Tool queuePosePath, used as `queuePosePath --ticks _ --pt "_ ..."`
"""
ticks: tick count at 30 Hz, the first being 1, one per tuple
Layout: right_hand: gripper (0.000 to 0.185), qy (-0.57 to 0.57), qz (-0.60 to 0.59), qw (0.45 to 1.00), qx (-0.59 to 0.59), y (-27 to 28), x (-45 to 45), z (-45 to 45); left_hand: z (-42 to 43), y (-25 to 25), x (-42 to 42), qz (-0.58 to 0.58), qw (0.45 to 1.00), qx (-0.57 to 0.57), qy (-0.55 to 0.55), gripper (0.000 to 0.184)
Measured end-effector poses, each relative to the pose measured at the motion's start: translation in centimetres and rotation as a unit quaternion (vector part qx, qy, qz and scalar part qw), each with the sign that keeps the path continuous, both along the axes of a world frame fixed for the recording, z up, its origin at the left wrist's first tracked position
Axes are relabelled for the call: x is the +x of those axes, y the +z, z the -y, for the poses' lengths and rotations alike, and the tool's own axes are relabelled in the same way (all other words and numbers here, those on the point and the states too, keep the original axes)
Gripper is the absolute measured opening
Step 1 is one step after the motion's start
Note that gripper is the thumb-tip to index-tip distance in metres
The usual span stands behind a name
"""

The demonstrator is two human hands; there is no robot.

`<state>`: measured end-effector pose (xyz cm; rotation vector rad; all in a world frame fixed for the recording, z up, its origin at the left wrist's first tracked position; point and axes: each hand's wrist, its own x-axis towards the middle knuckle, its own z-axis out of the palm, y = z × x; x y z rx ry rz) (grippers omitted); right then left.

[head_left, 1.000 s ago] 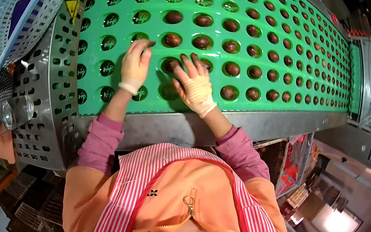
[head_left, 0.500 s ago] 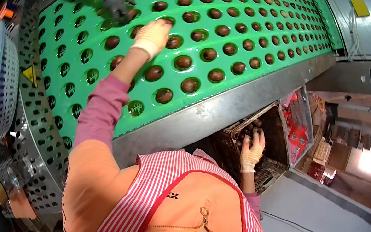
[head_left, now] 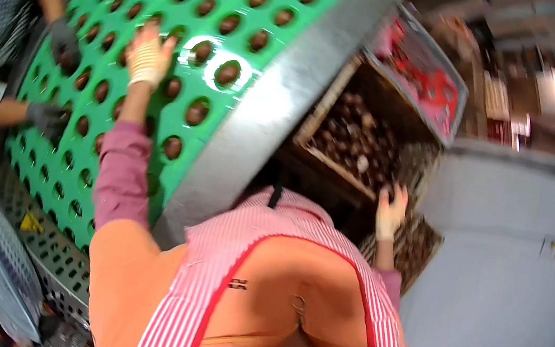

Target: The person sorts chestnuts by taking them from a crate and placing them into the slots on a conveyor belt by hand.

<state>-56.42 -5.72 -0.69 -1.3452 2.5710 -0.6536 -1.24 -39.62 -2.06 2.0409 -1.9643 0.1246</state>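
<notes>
My left hand (head_left: 147, 58), in a pale ribbed glove with bare fingertips, reaches over a green panel (head_left: 158, 191) with rows of oval pockets. Its fingers are spread and blurred, close to dark brown egg-shaped balls (head_left: 196, 111) sitting in the pockets. My right hand (head_left: 391, 211), gloved the same way, is at the front right corner of a brown crate (head_left: 336, 167). The fingers there are apart, with a dark patch between them that I cannot make out. Inside the crate lies a heap of similar brown balls (head_left: 352, 138).
Across the panel, a co-worker's grey-gloved hands (head_left: 64, 45) touch the balls. A metal rail (head_left: 258, 112) borders the green surface. Beyond the crate stands a grey bin (head_left: 459, 104) with red and pink material. A light blue basket (head_left: 5, 268) is at lower left.
The view has swung right, bringing more of the crate into sight. My right hand has moved from inside the crate to its corner. A second co-worker's hand now shows.
</notes>
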Motion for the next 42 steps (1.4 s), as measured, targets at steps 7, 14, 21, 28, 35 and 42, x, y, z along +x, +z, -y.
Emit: queuePosePath --ticks 7,14,21,28,35,42 --pt "0.052 -0.039 0.023 0.998 0.045 -0.4 -4.8 2.0 -2.2 -2.8 -2.2 0.09 0.983 0.16 -0.01 0.072" --pt "0.073 0.066 0.154 0.95 0.265 -6.6 -9.6 6.4 -1.6 1.0 -11.6 -0.052 0.975 -0.072 -0.202 0.064" --pt "0.081 -0.013 0.268 0.912 0.309 -11.0 -9.4 13.1 -10.8 1.4 -37.8 -0.233 0.806 0.294 -0.457 0.064" --pt "0.063 0.11 0.23 0.896 0.363 -11.9 -9.0 12.7 -12.5 -7.2 -50.5 0.175 0.722 0.403 -0.534 0.077" --pt "0.051 0.202 0.193 0.862 0.422 -9.3 -8.3 12.3 -11.6 -10.8 -50.8 0.225 0.671 0.397 -0.585 0.061" --pt "0.058 0.157 0.207 0.868 0.423 -10.5 -7.7 12.0 -11.5 -10.0 -50.0 0.178 0.704 0.473 -0.499 0.06"
